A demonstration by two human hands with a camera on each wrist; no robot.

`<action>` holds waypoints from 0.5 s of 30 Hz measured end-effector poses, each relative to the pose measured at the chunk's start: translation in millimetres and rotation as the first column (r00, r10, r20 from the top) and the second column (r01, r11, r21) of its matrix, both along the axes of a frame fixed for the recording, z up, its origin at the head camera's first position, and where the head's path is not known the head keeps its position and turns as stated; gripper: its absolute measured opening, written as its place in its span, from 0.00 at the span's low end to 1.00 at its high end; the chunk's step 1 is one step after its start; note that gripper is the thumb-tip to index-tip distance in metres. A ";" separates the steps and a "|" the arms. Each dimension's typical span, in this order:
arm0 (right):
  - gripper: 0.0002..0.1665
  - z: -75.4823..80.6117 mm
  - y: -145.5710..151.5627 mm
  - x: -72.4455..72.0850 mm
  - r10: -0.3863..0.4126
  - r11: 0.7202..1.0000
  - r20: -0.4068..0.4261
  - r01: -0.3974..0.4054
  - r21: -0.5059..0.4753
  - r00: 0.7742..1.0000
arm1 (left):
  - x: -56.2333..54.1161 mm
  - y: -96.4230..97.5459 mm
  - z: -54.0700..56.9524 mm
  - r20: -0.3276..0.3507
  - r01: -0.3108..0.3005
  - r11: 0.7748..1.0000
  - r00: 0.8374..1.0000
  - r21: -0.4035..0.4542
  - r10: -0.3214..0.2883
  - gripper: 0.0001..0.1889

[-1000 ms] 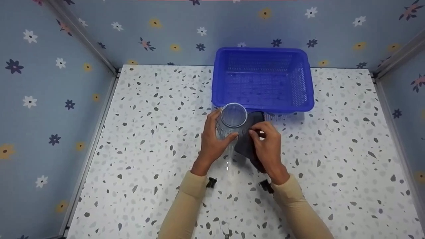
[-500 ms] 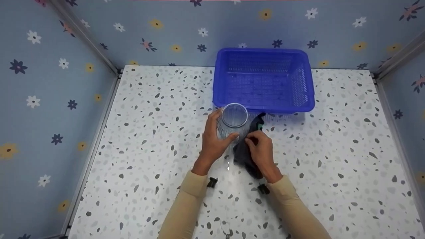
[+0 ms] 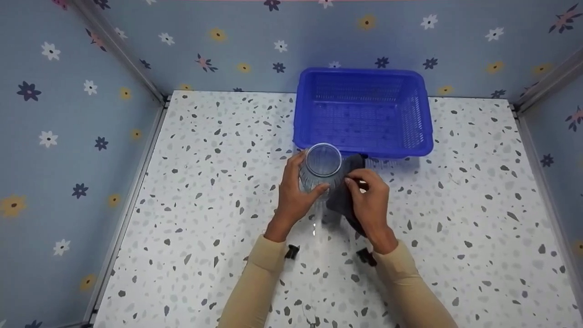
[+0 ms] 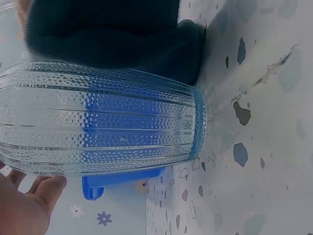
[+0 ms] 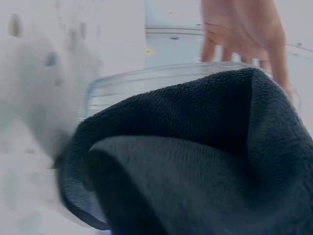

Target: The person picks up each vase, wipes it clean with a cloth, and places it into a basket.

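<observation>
A clear ribbed glass vase (image 3: 314,180) with a dotted texture stands upright in front of the person, its round mouth facing up. My left hand (image 3: 294,193) grips its left side, thumb at the front and fingers around the far side. In the left wrist view the base of the vase (image 4: 142,122) is at or very close to the tabletop. A dark grey cloth (image 3: 339,200) lies along the right side of the glass, pinched between thumb and fingers of my right hand (image 3: 370,200). Folds of the cloth (image 5: 186,181) hide much of the glass in the right wrist view.
A blue plastic basket (image 3: 364,148) with perforated walls stands just behind the vase, against the flowered back wall (image 3: 246,41). The speckled white tabletop (image 3: 218,182) extends to both sides. Small black pieces (image 3: 365,257) sit beside the sleeve cuffs.
My right hand moved the cloth left and nearer the person, then back right and away, along the side of the glass. The left hand and vase stay nearly still.
</observation>
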State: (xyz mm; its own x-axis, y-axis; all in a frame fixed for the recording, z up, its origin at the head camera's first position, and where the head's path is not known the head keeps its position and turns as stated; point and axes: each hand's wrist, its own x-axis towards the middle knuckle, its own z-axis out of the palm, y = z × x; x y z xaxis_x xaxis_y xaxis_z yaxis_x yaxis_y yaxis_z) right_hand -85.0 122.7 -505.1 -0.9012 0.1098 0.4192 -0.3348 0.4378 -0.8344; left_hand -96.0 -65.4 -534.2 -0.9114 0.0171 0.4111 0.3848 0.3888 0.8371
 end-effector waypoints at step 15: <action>0.03 26.0 -4.5 -5.0 0.015 0.999 -0.023 -0.014 0.048 1.000 | 0.1 1.7 0.5 -0.006 -0.001 1.000 1.000 0.010 0.001 0.46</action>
State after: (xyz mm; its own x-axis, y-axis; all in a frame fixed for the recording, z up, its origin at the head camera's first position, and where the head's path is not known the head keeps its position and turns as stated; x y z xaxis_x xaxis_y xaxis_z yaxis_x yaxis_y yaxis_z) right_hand -90.0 118.3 -479.1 -0.8926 0.0763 0.4444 -0.3601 0.4725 -0.8044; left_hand -95.9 -63.8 -533.7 -0.9088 0.0120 0.4171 0.3899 0.3805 0.8386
